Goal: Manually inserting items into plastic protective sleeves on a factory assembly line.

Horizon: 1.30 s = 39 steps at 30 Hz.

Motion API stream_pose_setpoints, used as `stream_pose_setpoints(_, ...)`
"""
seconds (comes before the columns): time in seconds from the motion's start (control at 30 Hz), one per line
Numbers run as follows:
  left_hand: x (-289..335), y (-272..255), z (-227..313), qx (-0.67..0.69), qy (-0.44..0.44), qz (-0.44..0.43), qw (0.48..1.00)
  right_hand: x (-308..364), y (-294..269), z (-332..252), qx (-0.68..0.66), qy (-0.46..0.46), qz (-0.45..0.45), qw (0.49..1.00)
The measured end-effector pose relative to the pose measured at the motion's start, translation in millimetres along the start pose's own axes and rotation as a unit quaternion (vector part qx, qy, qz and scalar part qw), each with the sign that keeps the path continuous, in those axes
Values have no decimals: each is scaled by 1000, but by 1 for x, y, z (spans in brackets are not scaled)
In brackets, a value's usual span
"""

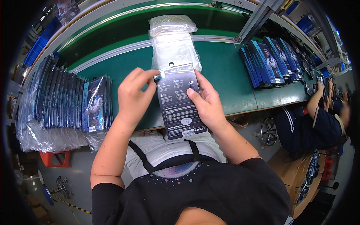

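A flat black retail box [179,101] with pale print and a barcode label stands tilted in front of me, its printed face toward me. My right hand [207,100] is closed around its right edge, thumb on the face and fingers behind. Along the box's top runs a shiny strip of clear film [180,70]. At the top left corner, my left hand [135,96] pinches the end of this film between thumb and forefinger. Just beyond the box lies a stack of clear plastic bags [173,47] on the green table.
Many bagged boxes [62,97] stand in a row at the left. More blue-black boxes [268,62] stand at the right on the green table [240,99]. A co-worker [318,116] sits farther right. A red stool [56,159] and an open carton [296,170] are below.
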State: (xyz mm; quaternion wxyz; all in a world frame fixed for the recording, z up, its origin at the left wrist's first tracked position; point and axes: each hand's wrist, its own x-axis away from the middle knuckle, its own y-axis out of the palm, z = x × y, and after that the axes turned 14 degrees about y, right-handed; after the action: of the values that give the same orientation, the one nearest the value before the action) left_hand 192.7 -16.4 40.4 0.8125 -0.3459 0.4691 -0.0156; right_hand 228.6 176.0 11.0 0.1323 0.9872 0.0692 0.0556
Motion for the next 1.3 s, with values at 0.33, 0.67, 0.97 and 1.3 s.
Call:
stream_pose_setpoints(0.33, 17, 0, 20, 354, -348, 126, 859, 17, 0, -17, -99, 86, 35, 991)
stream_pose_setpoints(0.67, 8, -15, -3, 649, -471, 194, 564, 29, -5, -31, 131, 99, -147, 975)
stream_pose_setpoints(0.97, -14, -20, 69, 632, -381, 115, 665, 28, -6, -49, 242, -170, -98, 950)
stream_pose_setpoints(1.3, -16, -31, 54, 620, -329, 144, 697, 36, 6, -62, 252, -233, -94, 934)
